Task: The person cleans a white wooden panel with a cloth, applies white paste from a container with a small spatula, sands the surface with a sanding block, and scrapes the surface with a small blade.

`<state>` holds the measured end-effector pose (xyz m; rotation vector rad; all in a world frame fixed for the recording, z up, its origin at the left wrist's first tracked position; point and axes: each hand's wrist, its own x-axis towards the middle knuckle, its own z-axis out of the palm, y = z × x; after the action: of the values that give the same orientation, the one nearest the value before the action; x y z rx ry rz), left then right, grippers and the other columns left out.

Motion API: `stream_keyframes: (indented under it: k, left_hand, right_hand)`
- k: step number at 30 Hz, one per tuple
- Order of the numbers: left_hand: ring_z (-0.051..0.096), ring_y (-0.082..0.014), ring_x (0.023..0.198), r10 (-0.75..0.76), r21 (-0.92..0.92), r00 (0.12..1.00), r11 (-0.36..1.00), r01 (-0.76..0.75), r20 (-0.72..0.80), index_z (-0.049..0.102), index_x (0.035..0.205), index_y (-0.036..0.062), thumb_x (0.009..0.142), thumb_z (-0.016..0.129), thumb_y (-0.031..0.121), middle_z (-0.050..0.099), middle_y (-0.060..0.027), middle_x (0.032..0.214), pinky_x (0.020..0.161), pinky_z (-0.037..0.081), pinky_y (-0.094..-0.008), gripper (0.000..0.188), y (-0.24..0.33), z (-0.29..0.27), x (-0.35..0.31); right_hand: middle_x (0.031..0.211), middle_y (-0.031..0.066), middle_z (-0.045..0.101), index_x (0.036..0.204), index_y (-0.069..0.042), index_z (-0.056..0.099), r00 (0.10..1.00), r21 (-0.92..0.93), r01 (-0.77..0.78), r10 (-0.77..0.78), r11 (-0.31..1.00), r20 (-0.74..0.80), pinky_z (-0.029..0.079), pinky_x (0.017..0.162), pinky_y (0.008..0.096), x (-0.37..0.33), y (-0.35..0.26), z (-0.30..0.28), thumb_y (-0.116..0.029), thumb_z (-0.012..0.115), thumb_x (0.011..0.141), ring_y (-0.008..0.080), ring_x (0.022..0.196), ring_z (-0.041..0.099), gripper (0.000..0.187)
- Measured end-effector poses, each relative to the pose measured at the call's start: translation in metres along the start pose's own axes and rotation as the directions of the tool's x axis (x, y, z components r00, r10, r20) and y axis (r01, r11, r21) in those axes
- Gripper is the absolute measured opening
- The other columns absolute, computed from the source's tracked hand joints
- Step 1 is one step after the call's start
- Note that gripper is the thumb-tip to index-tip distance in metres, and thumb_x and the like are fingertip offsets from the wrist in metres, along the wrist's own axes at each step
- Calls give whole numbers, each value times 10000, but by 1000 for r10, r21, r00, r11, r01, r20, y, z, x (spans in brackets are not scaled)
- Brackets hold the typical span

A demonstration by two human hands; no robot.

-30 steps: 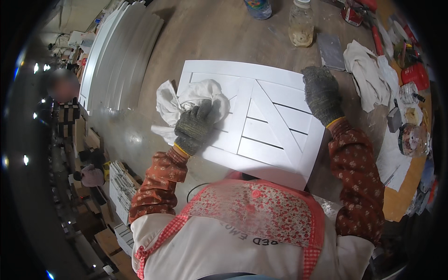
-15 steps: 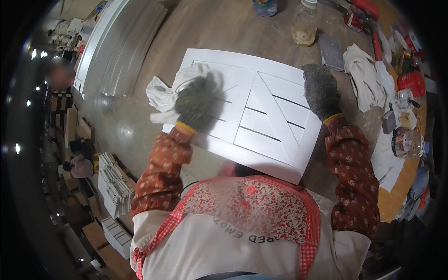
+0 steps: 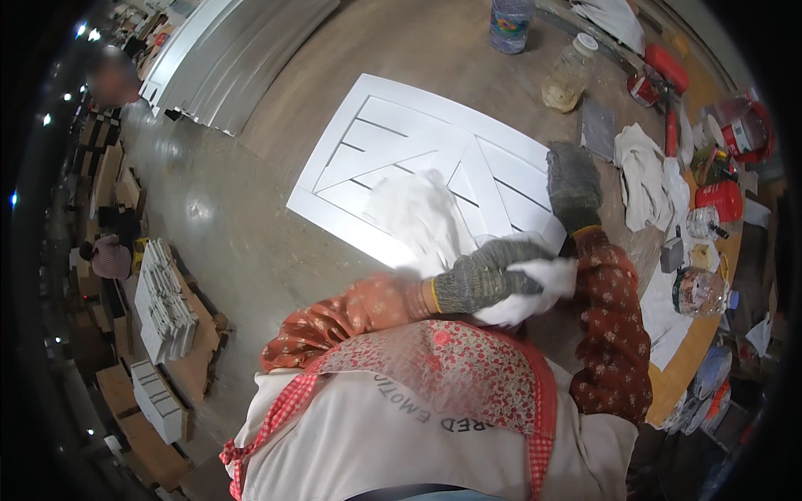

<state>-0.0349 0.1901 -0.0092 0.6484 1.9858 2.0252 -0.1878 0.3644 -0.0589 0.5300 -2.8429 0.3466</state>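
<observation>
A white door panel [image 3: 351, 179] with diagonal bars and dark slots lies across the brown workbench. My left hand [image 3: 484, 275], in a grey knit glove, is closed on a white cloth [image 3: 422, 213]. One part of the cloth trails over the panel and another bunches past the fingers, blurred by motion, at the panel's near right corner. At the panel's right edge, my gloved right hand [image 3: 575, 188] grips the side of the board; its thumb is hidden.
A blue-tinted bottle [image 3: 510, 25] and a jar [image 3: 570, 73] stand beyond the panel. A grey block [image 3: 597, 128], a crumpled cloth [image 3: 643, 175] and red containers [image 3: 718, 201] crowd the right. White boards [image 3: 163, 301] are stacked lower left; a person [image 3: 113, 79] is farther off.
My left hand has swept the cloth from the panel's left side toward its near right corner. My right hand stays at the right edge. The view has turned and shifted slightly.
</observation>
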Motion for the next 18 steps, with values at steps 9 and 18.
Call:
stream_keyframes:
  k: [9,18]
  left_hand:
    - [616,-239,933,-6,111,993,994,19,-119,522,1234,34,869,598,173,613,-97,1053,792,493,-320,399,24,-38,11]
    - [491,-386,1157,297,805,748,252,538,-593,496,1270,19,865,621,359,529,-222,1235,977,393,-473,544,0,-222,-75]
  right_hand:
    - [1173,212,591,1336,15,418,945,660,284,-85,695,-317,469,931,363,-58,-93,-90,-231,654,845,342,1078,592,598]
    - [1142,187,602,1262,-48,539,971,78,49,-29,996,-237,512,840,392,-74,-50,-130,-237,708,826,333,1003,615,504]
